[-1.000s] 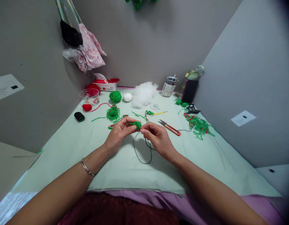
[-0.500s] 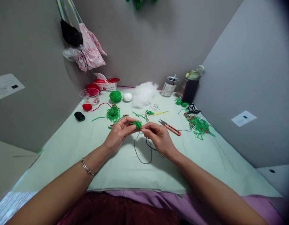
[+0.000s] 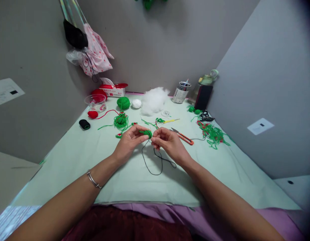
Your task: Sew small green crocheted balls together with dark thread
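My left hand (image 3: 128,141) pinches a small green crocheted piece (image 3: 146,134) between thumb and fingers above the middle of the table. Close beside its right edge, my right hand (image 3: 167,142) is closed, thumb against the fingers. What lies in that pinch is too small to make out. Dark thread (image 3: 144,157) hangs from the green piece and loops on the cloth below both hands. Orange-handled thread snips (image 3: 186,138) lie just right of my right hand, their blades partly behind it.
Behind the hands lie tangled green yarn (image 3: 121,120), a yellow crochet hook (image 3: 171,121), white stuffing (image 3: 155,100) and a green yarn ball (image 3: 123,103). A black thread spool (image 3: 84,124) stands left. Yarn scraps (image 3: 215,135) and a phone (image 3: 203,97) are at right.
My right hand has shifted slightly and turned, its fingers curling more beside the green piece. The green piece is tilted a little differently in my left hand. The dark thread's right loop shows more.
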`<state>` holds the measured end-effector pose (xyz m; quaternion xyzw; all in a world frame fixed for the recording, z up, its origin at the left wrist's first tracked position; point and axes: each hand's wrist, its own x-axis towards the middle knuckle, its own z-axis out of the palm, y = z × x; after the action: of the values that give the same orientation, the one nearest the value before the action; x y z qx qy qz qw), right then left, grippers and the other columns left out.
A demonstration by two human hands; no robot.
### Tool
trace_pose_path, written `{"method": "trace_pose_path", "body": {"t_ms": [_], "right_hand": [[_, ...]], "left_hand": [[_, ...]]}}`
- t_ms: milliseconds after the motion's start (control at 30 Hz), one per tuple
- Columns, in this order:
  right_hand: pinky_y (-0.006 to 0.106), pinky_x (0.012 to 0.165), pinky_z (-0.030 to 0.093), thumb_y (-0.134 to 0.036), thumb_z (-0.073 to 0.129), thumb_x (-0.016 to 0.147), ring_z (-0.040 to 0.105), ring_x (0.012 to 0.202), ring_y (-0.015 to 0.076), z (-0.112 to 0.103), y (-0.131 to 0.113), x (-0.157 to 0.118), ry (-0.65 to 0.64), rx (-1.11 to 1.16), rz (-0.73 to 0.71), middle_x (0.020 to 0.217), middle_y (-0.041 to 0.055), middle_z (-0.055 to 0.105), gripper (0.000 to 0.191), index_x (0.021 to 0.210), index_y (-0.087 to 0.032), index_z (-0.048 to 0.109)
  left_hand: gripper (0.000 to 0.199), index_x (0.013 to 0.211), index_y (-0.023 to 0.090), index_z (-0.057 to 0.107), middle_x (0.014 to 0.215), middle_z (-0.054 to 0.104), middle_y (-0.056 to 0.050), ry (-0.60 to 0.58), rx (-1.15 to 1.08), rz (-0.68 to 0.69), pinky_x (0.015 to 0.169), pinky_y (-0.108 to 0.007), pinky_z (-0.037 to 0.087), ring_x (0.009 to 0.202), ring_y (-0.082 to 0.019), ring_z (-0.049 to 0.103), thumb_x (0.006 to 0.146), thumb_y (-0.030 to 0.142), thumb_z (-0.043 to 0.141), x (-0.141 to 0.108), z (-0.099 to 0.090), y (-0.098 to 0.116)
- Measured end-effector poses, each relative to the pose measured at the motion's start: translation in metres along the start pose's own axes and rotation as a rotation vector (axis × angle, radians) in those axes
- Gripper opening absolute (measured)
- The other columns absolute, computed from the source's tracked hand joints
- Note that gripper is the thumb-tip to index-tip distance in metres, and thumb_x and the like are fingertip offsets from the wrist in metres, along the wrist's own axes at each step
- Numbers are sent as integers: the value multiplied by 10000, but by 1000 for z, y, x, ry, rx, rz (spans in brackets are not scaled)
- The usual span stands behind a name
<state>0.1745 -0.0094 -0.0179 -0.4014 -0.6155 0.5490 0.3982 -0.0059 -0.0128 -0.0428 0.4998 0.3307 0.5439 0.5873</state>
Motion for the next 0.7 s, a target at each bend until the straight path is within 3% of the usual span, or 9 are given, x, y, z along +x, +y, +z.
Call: {"method": "trace_pose_path", "body": {"t_ms": [100, 267, 400, 500, 600, 667, 700], "right_hand": [[304, 661, 528, -360, 659, 871, 636, 681, 154, -3, -4, -1, -18, -75, -65, 742, 9, 646, 198, 883, -198, 546], [343, 788, 483, -266, 616, 923, 621, 817, 191, -6, -8, -5, 145, -561, -361, 865, 59, 680, 99, 849, -209, 647], [360, 798, 462, -223, 642, 891, 593, 833, 207, -3, -5, -2, 152, -600, -424, 822, 51, 671, 85, 811, -218, 670], [371, 858, 454, -205, 669, 850, 609, 932, 213, -8, -15, 1, 217, -505, -443, 890, 46, 704, 77, 773, -214, 662], [291, 666, 461, -236, 632, 878, 630, 780, 147, -29, -50, 2, 337, -226, -377, 898, 30, 730, 111, 770, -206, 633], [246, 482, 333, -291, 541, 940, 515, 512, 62, -50, -82, 1, 286, -138, -226, 777, -6, 718, 208, 772, -194, 614], [246, 478, 280, -309, 463, 982, 496, 480, 30, -60, -97, 1, 313, -186, -199, 748, -14, 708, 300, 774, -163, 621]], "left_hand": [[239, 990, 197, 676, 991, 662, -27, -23, 64, 13, 867, -303, 453, 922, -166, 608, 791, 273, 785, 1, -1, -4], [257, 1026, 198, 700, 960, 660, -29, -28, 105, -8, 827, -289, 441, 892, -165, 592, 802, 302, 772, 0, 0, -3], [262, 1015, 195, 715, 943, 670, -31, -46, 114, -22, 812, -294, 442, 860, -163, 592, 784, 299, 784, 1, -1, 0], [261, 1011, 199, 726, 944, 676, -35, -80, 106, -47, 826, -304, 449, 866, -168, 599, 778, 300, 785, 2, -3, 1], [271, 1021, 209, 731, 937, 681, -36, -107, 103, -74, 838, -314, 451, 870, -169, 603, 776, 313, 786, 3, -6, 2], [263, 1010, 209, 734, 932, 679, -38, -107, 111, -81, 833, -316, 451, 867, -168, 600, 772, 308, 786, 3, -8, 2], [255, 1004, 209, 734, 929, 675, -39, -105, 117, -82, 823, -315, 451, 864, -167, 596, 772, 303, 784, 4, -9, 2]]}}
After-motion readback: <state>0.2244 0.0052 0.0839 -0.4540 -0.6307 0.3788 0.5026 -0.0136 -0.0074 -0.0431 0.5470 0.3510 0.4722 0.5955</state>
